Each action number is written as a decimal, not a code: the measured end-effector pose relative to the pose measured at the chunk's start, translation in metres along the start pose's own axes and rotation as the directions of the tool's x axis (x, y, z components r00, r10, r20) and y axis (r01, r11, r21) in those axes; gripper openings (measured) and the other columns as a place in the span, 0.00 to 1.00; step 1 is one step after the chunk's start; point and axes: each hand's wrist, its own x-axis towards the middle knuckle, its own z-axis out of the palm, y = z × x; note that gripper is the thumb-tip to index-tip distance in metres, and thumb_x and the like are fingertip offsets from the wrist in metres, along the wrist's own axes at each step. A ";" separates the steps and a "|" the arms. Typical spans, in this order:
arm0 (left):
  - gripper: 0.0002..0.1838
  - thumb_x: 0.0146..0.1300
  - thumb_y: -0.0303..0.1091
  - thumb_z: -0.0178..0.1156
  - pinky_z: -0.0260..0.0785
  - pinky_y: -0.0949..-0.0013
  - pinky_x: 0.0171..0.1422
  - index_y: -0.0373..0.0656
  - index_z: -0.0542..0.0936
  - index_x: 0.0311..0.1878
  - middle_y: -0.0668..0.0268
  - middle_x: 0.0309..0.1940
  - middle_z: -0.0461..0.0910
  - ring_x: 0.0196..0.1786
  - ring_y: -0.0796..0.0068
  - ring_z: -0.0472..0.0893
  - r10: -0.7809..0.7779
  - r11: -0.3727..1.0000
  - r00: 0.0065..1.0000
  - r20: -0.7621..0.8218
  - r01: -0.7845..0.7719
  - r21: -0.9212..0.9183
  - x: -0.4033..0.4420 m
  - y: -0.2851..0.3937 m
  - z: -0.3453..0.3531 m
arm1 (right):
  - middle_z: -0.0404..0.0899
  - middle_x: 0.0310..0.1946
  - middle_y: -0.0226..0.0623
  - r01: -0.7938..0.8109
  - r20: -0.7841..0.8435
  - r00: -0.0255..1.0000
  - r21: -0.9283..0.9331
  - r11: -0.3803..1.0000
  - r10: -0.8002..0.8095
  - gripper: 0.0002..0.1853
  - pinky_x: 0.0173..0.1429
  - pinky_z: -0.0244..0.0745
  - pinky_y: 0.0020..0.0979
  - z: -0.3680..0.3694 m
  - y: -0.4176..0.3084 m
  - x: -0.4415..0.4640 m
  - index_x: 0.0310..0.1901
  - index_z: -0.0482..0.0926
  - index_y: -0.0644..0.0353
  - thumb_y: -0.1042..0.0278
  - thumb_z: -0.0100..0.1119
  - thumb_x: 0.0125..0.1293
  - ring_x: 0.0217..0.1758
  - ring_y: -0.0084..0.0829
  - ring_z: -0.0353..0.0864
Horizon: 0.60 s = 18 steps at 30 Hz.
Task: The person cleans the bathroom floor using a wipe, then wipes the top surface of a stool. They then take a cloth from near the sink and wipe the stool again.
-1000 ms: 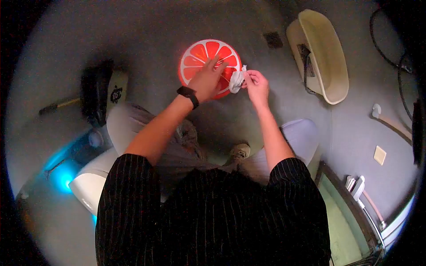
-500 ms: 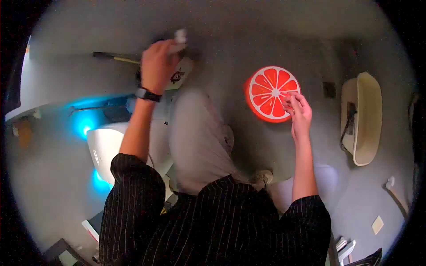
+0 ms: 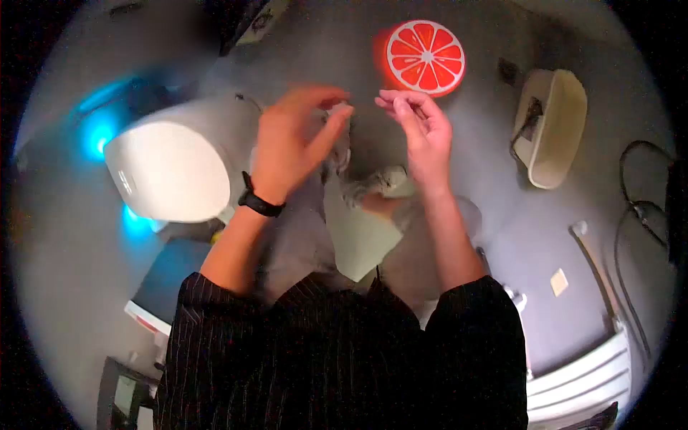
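Note:
My left hand [image 3: 290, 140], with a black watch [image 3: 260, 201] on its wrist, is raised in front of me and smeared by motion. Its thumb and fingers curve toward each other around a small pale thing that is too blurred to name. Close on its right is my right hand [image 3: 423, 136], fingertips pinched against the thumb; whatever they hold, if anything, is too small to see. Just beyond the right hand lies a round red object with a citrus-slice top [image 3: 426, 57], apart from the fingers. Below the hands, a pale greenish flat piece [image 3: 358, 240] shows between my legs.
A white rounded appliance or lid [image 3: 168, 172] stands at left beside blue lights [image 3: 100, 143]. To the right are a cream oblong bin [image 3: 562, 129], a black cable [image 3: 622, 236], a long-handled tool [image 3: 596, 269] and a white slatted piece [image 3: 588, 376].
My left hand has come down and right, and my right hand has moved left away from the citrus-slice object, so both are now close together. The view has shifted.

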 end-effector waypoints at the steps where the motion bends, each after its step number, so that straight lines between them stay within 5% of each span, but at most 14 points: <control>1: 0.11 0.63 0.34 0.71 0.77 0.64 0.47 0.40 0.86 0.46 0.58 0.42 0.87 0.41 0.61 0.87 -0.011 0.998 1.000 -0.018 0.010 -0.054 -0.015 0.011 -0.007 | 0.87 0.46 0.39 -0.036 -0.023 0.999 -0.027 0.999 0.036 0.10 0.60 0.78 0.28 0.009 -0.009 -0.017 0.52 0.81 0.66 0.69 0.59 0.76 0.50 0.24 0.85; 3: 0.10 0.62 0.33 0.71 0.77 0.64 0.47 0.40 0.85 0.44 0.57 0.40 0.87 0.40 0.59 0.86 -0.029 0.991 0.998 -0.055 0.022 -0.130 -0.047 0.030 -0.018 | 0.87 0.45 0.38 -0.031 -0.008 0.999 -0.044 0.999 0.031 0.10 0.60 0.77 0.29 0.017 -0.026 -0.050 0.50 0.81 0.66 0.68 0.59 0.77 0.51 0.23 0.84; 6: 0.08 0.64 0.30 0.70 0.77 0.69 0.50 0.38 0.84 0.43 0.63 0.42 0.87 0.44 0.71 0.87 -0.152 0.987 0.988 0.009 0.152 -0.060 -0.103 0.067 -0.060 | 0.87 0.45 0.36 -0.096 0.068 0.992 -0.111 0.989 0.104 0.10 0.63 0.75 0.31 0.046 -0.069 -0.105 0.47 0.82 0.66 0.66 0.58 0.78 0.53 0.24 0.83; 9: 0.09 0.65 0.29 0.70 0.77 0.69 0.53 0.39 0.83 0.45 0.63 0.42 0.87 0.45 0.71 0.86 -0.305 0.928 0.943 -0.134 0.263 -0.263 -0.158 0.120 -0.098 | 0.87 0.46 0.36 -0.084 0.146 0.983 -0.161 0.983 0.108 0.09 0.64 0.75 0.30 0.087 -0.122 -0.163 0.47 0.82 0.65 0.67 0.58 0.77 0.53 0.25 0.83; 18: 0.09 0.65 0.31 0.68 0.77 0.66 0.49 0.40 0.84 0.46 0.61 0.41 0.87 0.43 0.64 0.86 -0.478 0.872 0.744 -0.467 0.338 -0.355 -0.357 0.155 -0.179 | 0.85 0.47 0.34 -0.158 0.550 0.770 -0.325 0.932 0.322 0.08 0.63 0.77 0.30 0.199 -0.147 -0.290 0.49 0.80 0.64 0.70 0.59 0.76 0.53 0.25 0.83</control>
